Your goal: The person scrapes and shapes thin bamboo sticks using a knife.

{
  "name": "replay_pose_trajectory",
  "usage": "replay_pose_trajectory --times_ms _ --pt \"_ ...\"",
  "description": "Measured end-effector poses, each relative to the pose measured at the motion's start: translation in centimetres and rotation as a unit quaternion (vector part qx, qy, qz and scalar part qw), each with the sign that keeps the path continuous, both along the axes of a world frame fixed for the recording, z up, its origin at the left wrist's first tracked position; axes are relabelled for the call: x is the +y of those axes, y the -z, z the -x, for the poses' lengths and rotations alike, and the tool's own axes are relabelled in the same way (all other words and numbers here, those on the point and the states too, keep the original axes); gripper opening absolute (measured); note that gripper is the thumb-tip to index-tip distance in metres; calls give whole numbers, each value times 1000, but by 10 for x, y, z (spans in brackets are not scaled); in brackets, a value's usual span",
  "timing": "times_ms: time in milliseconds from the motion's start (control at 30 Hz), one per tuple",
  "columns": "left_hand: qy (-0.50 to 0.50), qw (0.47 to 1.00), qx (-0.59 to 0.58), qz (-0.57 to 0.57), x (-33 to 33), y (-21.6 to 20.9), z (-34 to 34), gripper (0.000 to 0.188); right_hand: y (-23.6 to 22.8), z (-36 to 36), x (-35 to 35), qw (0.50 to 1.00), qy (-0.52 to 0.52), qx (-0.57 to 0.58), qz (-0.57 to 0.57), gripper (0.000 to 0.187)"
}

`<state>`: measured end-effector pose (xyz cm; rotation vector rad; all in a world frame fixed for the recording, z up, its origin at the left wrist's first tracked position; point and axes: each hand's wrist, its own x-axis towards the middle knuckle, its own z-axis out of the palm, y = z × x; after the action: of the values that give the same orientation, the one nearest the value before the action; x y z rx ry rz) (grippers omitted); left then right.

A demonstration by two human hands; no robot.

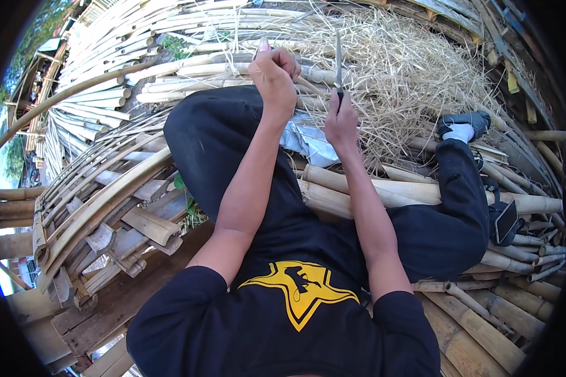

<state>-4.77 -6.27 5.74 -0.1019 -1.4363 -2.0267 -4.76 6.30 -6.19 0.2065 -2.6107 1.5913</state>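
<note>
My right hand (341, 122) is closed around the dark handle of a knife (338, 60), its narrow blade pointing up and away from me. To its left and a little farther out, my left hand (274, 75) is curled shut with the thumb raised. Whatever lies inside those fingers, if anything, is hidden or too thin to make out. The two hands are apart, held above my lap. Beneath and between them lies a crumpled pale blue-grey sheet (311, 139). Beyond the knife spreads a heap of thin straw-coloured shavings (399, 75).
Long bamboo poles (195, 66) lie stacked ahead and to the left. Split bamboo pieces (148, 223) are piled at my left, and thicker poles (402, 188) run under my legs. One curved pole (75, 97) crosses the left side. A phone (505, 221) rests by my right knee.
</note>
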Motion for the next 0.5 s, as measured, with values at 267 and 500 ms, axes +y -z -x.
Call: replay_pose_trajectory --times_ms 267,500 --pt "-17 1000 -17 2 1 -2 0 51 46 14 18 967 -55 -121 -218 39" --pt "-29 999 -18 12 4 -2 1 55 39 -4 2 997 -56 56 11 37"
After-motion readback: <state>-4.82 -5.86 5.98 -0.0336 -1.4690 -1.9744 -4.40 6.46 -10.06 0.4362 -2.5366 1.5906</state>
